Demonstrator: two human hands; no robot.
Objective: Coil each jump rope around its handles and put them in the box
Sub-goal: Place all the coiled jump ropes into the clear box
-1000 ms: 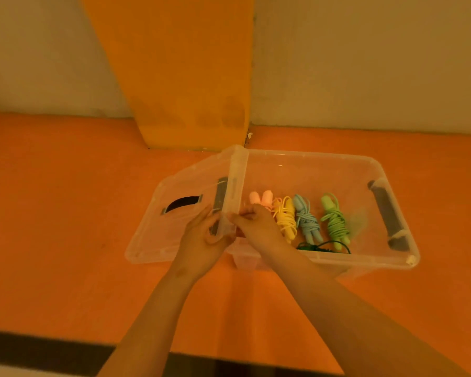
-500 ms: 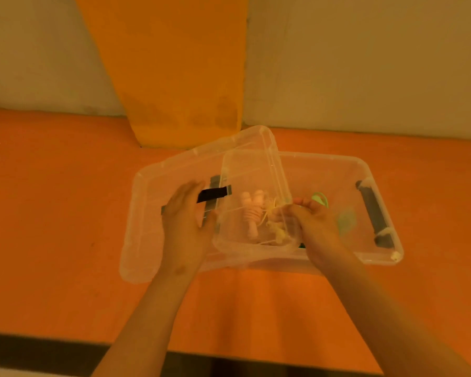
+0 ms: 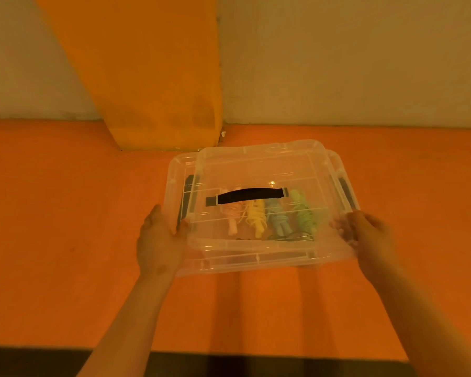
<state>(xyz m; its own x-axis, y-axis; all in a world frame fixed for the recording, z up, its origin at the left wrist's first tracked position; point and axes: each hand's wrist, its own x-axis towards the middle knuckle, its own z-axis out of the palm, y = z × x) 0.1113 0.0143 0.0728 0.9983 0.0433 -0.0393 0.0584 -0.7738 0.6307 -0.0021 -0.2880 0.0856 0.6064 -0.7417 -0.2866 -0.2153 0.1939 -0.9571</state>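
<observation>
Lowered lid [image 3: 256, 170] over box [image 3: 174, 172], fingers [image 3: 341, 227] gripping ends

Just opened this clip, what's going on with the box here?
A person holds the clear lid by its two ends, the left hand on one and the right hand on the other, over the clear box on the orange surface. The lid is offset to the right of the box rim and not yet seated. Through it, four coiled ropes show side by side: pink rope, yellow rope, blue rope, green rope.
</observation>
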